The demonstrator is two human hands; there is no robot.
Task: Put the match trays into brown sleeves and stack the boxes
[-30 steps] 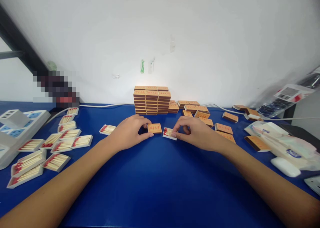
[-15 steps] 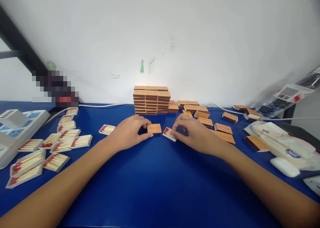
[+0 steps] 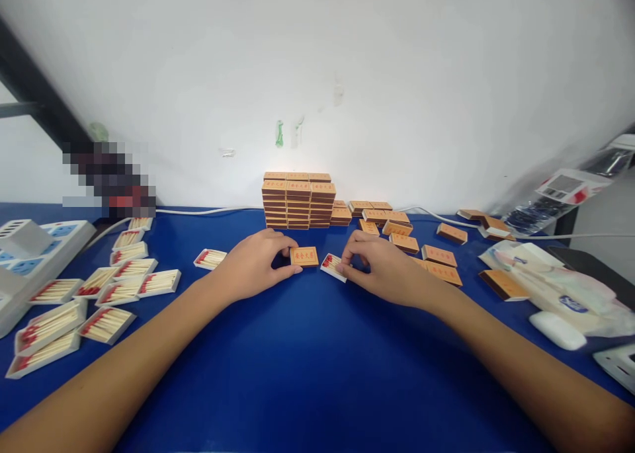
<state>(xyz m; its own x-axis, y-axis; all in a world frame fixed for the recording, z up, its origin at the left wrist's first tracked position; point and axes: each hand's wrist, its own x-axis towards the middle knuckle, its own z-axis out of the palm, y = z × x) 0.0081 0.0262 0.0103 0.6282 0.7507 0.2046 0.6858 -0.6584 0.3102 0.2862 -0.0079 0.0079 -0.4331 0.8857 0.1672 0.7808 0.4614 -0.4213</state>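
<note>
Between thumb and forefinger, my left hand [image 3: 258,261] grips an orange matchbox sleeve [image 3: 304,256] by its left end, low over the blue table [image 3: 278,373]. To its right, my right hand [image 3: 374,264] pinches a white matchbox tray [image 3: 332,266] of red-tipped matches by its right end. A small gap separates the tray from the sleeve. Another filled tray [image 3: 210,258] lies just left of my left hand, partly hidden by it. Behind both hands rises a stack of matchboxes [image 3: 298,202] against the wall.
Several match-filled trays [image 3: 122,291] lie at the left beside a white power strip [image 3: 49,254]. Loose orange matchboxes [image 3: 439,254] are scattered at the right. Beyond them are a tissue pack [image 3: 560,294], a white rounded object [image 3: 557,330] and a plastic bottle [image 3: 560,192]. A white cable [image 3: 213,211] runs along the wall.
The right fingers have closed a little more on the tray's end. The whole view has shifted slightly; sleeve and tray stay apart.
</note>
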